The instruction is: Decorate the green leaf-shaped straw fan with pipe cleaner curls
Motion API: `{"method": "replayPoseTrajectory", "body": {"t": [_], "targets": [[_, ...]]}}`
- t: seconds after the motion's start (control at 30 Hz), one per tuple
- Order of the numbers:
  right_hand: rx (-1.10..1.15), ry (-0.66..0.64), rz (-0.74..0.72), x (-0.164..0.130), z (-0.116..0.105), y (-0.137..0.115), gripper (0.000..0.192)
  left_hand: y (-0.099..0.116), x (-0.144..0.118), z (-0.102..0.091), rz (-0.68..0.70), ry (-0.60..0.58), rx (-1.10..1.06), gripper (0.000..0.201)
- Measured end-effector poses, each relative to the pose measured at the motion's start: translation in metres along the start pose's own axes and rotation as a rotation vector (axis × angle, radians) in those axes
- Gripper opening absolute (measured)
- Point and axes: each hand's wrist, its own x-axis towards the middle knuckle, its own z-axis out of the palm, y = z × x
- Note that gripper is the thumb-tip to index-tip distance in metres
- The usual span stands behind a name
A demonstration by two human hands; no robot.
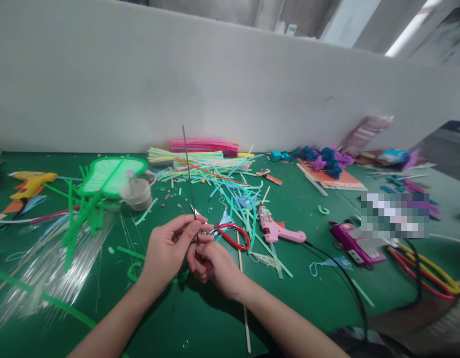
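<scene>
A long, thin dark stem (pixel 186 151) rises nearly upright from between my hands, tilting slightly to the left at its top. My left hand (pixel 174 243) pinches it between thumb and fingers. Just below and to the right, my right hand (pixel 213 266) is closed at the stem's lower end; its fingertips are partly hidden. Right behind the hands lie scissors with red handles (pixel 248 241), their blades partly covered by my fingers. Under the hands, curled green pipe cleaner pieces (pixel 134 272) rest on the green table (pixel 155 318).
Bundles of coloured pipe cleaners (pixel 203 145) lie against the white partition (pixel 215 84). A pink glue gun (pixel 276 229) with a black cord lies at right, a yellow glue gun (pixel 32 184) at far left. Near the green leaf-shaped piece (pixel 114 174) stands a plastic cup (pixel 136 195).
</scene>
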Motion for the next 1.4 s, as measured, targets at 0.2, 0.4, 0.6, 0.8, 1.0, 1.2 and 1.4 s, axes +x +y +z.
{"method": "replayPoseTrajectory", "body": {"t": [0.2,0.4,0.6,0.8,1.0,1.2,1.4], "targets": [[-0.009,0.020,-0.006,-0.0024,0.0004,-0.0024,0.018,-0.0010,-0.0011,0.0002,0.018,-0.005,0.014,0.024],[0.000,-0.013,0.011,-0.0037,0.0024,-0.0063,0.025,-0.0003,-0.0018,-0.0004,0.034,0.011,0.050,0.024],[-0.063,0.007,-0.031,-0.0017,-0.0016,-0.0042,0.025,0.0013,-0.0025,-0.0005,0.044,0.024,0.063,0.026],[-0.104,0.018,-0.059,-0.0014,-0.0032,-0.0045,0.017,0.0001,-0.0035,-0.0003,0.060,0.022,0.096,0.023],[-0.122,-0.023,-0.051,-0.0021,-0.0029,-0.0040,0.025,0.0000,-0.0047,0.0002,0.064,0.030,0.086,0.022],[-0.173,0.006,-0.072,-0.0035,-0.0032,-0.0052,0.027,-0.0003,-0.0055,0.0002,0.067,0.033,0.102,0.023],[-0.188,-0.008,-0.072,-0.0034,-0.0030,-0.0074,0.020,-0.0034,-0.0042,-0.0006,0.039,0.036,0.067,0.026]]}}
